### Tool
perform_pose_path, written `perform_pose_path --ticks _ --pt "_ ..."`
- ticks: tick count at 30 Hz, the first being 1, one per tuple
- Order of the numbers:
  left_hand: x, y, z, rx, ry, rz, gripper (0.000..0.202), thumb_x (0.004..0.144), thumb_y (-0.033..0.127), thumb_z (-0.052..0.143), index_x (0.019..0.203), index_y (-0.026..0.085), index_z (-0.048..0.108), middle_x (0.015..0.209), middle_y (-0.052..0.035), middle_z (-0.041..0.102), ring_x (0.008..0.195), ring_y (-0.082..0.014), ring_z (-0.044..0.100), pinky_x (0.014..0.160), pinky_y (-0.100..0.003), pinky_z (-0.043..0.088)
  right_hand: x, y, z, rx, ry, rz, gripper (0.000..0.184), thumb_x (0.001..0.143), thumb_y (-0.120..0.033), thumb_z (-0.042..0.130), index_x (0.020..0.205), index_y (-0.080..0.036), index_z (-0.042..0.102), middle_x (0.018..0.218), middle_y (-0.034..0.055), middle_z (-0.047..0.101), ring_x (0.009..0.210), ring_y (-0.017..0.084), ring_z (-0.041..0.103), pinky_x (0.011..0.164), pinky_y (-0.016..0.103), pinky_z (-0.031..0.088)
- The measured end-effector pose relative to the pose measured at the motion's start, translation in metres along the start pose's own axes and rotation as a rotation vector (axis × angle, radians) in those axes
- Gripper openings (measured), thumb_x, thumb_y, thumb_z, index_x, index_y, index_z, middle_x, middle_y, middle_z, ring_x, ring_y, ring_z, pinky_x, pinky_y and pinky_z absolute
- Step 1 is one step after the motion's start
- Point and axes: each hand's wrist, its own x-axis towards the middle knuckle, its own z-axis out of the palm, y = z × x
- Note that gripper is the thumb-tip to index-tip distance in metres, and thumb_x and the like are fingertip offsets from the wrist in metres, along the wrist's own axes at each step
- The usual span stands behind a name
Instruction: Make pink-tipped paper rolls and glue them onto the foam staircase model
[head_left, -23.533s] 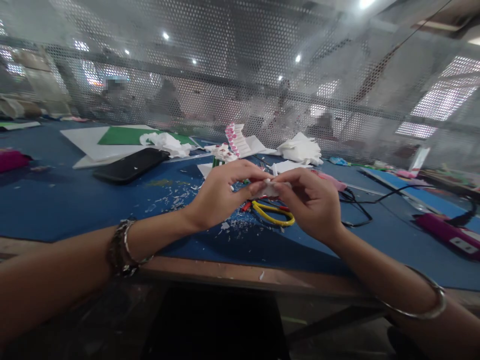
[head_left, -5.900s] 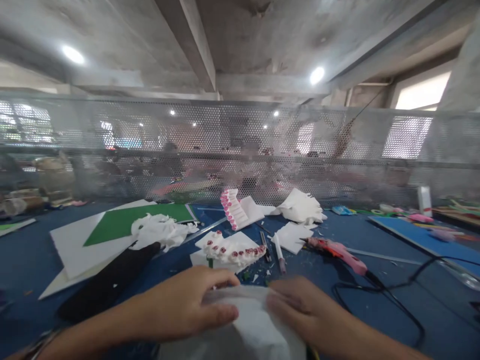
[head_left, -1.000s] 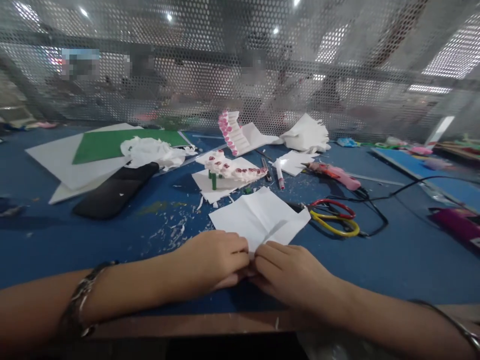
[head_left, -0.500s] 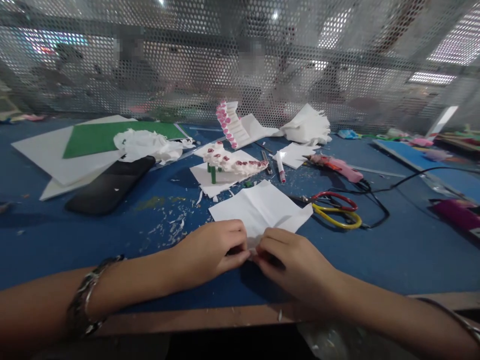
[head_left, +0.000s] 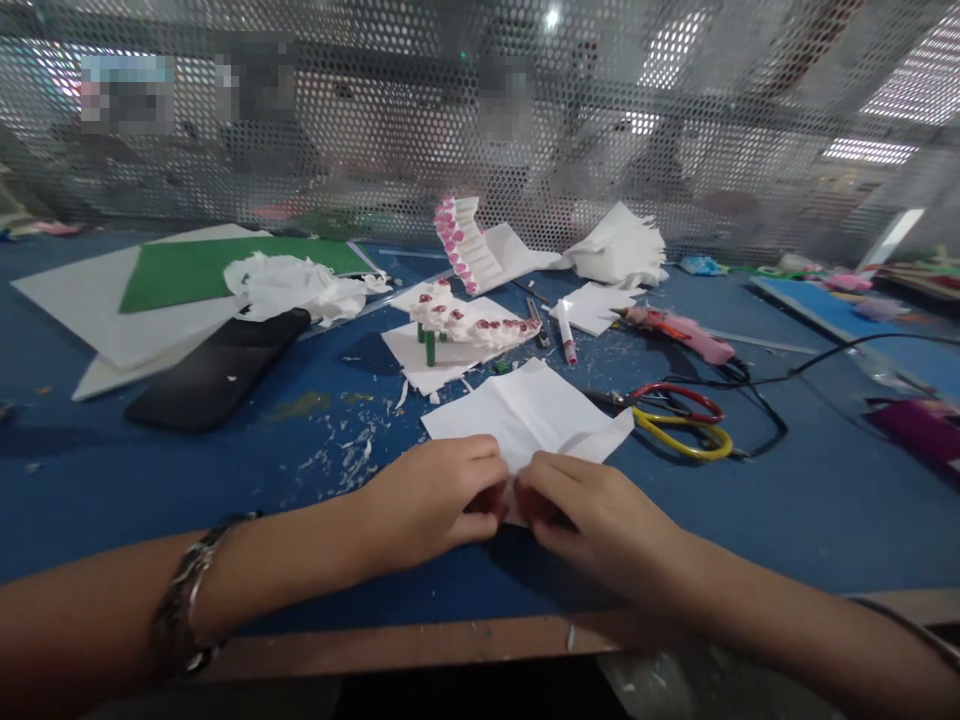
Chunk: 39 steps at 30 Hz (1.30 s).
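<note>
A creased sheet of white paper (head_left: 525, 410) lies before me on the blue table. My left hand (head_left: 450, 490) pinches its near edge, fingers curled and thumb pressed in. Close beside it, my right hand (head_left: 577, 505) grips the same edge with bent fingers. The hands hide most of that near edge, so how it is folded there cannot be seen. Just beyond the sheet are paper pieces with dark red-tipped scalloped edges (head_left: 480, 326) and short green rolls (head_left: 430, 348). Scissors (head_left: 682, 420) with red and yellow handles rest right of the sheet.
A pink glue gun (head_left: 686, 335) with a black cord lies at the right, near a white marker (head_left: 565, 332). At the left are a black phone-like slab (head_left: 214, 375), a green sheet (head_left: 176, 275) and crumpled white paper (head_left: 289, 288). A perforated metal screen (head_left: 390, 130) stands behind.
Both hands stay at the paper's near edge; their fingertips have drawn slightly apart, and a bit more paper shows between them. The view has shifted slightly.
</note>
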Motion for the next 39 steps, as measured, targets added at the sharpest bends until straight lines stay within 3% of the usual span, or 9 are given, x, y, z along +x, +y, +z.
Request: perform_pose_path --ticks 6,9,13,18,23,27,31,35,39 --pt "-0.001 -0.008 -0.004 -0.058 -0.052 0.108 0.014 0.073 0.009 0.045 0.079 0.017 0.054 0.078 0.0004 0.053 0.065 -0.0093 0.051 0.059 -0.018 0.038 -0.005 0.001 -0.002 -0.040 0.019 -0.068 0.007 0.076 -0.021 0.052 0.078 -0.015 0.056 0.071 0.0020 0.059 0.062 0.012 0.054 0.052 0.022 0.039" --pt "-0.002 -0.011 -0.003 0.010 -0.049 0.162 0.010 0.071 0.016 0.051 0.080 0.016 0.056 0.082 -0.0011 0.055 0.071 -0.0115 0.053 0.061 -0.020 0.039 -0.005 -0.001 -0.003 -0.071 0.029 -0.080 0.006 0.077 -0.017 0.052 0.074 -0.015 0.056 0.068 0.0011 0.060 0.059 0.011 0.054 0.049 0.021 0.038" --pt "0.000 -0.011 -0.005 0.103 -0.005 0.197 0.012 0.069 0.024 0.057 0.078 0.017 0.056 0.081 -0.0010 0.057 0.071 -0.0133 0.053 0.060 -0.021 0.038 -0.003 -0.005 -0.002 -0.340 0.123 -0.218 0.017 0.077 -0.010 0.043 0.067 -0.015 0.056 0.060 0.0021 0.056 0.055 0.014 0.051 0.044 0.024 0.032" --pt "0.003 -0.014 -0.004 0.098 0.019 0.203 0.007 0.071 0.020 0.057 0.076 0.016 0.056 0.077 0.0002 0.058 0.067 -0.0113 0.053 0.057 -0.020 0.038 0.001 -0.003 0.000 -0.427 0.147 -0.255 0.021 0.077 -0.007 0.040 0.065 -0.015 0.055 0.057 0.0017 0.053 0.052 0.013 0.047 0.044 0.025 0.028" --pt "0.000 -0.010 -0.006 0.377 0.234 0.345 0.014 0.080 0.015 0.045 0.070 0.015 0.055 0.066 -0.0003 0.059 0.059 -0.0114 0.053 0.052 -0.021 0.038 0.003 0.006 -0.008 -0.437 0.222 -0.203 0.020 0.079 -0.011 0.038 0.065 -0.016 0.052 0.060 0.0008 0.053 0.055 0.012 0.046 0.050 0.025 0.032" --pt "-0.010 0.013 -0.011 0.845 0.502 0.652 0.022 0.081 0.010 0.038 0.068 0.012 0.055 0.057 -0.0019 0.059 0.046 -0.0129 0.049 0.043 -0.026 0.035 0.003 0.005 -0.020 -0.574 0.338 -0.460 0.011 0.079 -0.015 0.044 0.077 -0.014 0.055 0.074 0.0019 0.059 0.067 0.014 0.048 0.062 0.027 0.035" --pt "-0.019 0.032 -0.009 0.964 0.522 0.558 0.022 0.081 0.009 0.039 0.067 0.013 0.056 0.057 -0.0007 0.059 0.044 -0.0117 0.049 0.042 -0.026 0.035 0.003 -0.004 -0.032 -0.545 0.373 -0.562 0.018 0.082 -0.013 0.038 0.077 -0.011 0.056 0.074 0.0038 0.057 0.060 0.012 0.043 0.055 0.027 0.033" --pt "-0.019 0.032 -0.006 0.886 0.564 0.575 0.025 0.085 0.014 0.033 0.078 0.014 0.057 0.075 -0.0020 0.064 0.063 -0.0138 0.056 0.055 -0.028 0.040 0.000 -0.006 -0.039 -0.469 0.322 -0.695 0.028 0.083 -0.013 0.033 0.062 -0.015 0.051 0.055 0.0010 0.046 0.049 0.012 0.034 0.044 0.027 0.020" --pt "-0.014 0.024 0.004 0.808 0.430 0.544 0.026 0.084 0.009 0.032 0.077 0.014 0.057 0.076 -0.0026 0.064 0.064 -0.0153 0.055 0.056 -0.029 0.040 -0.010 0.003 -0.035 -0.468 0.168 -0.656 0.026 0.083 -0.015 0.036 0.059 -0.018 0.046 0.053 -0.0018 0.042 0.049 0.011 0.033 0.044 0.027 0.018"
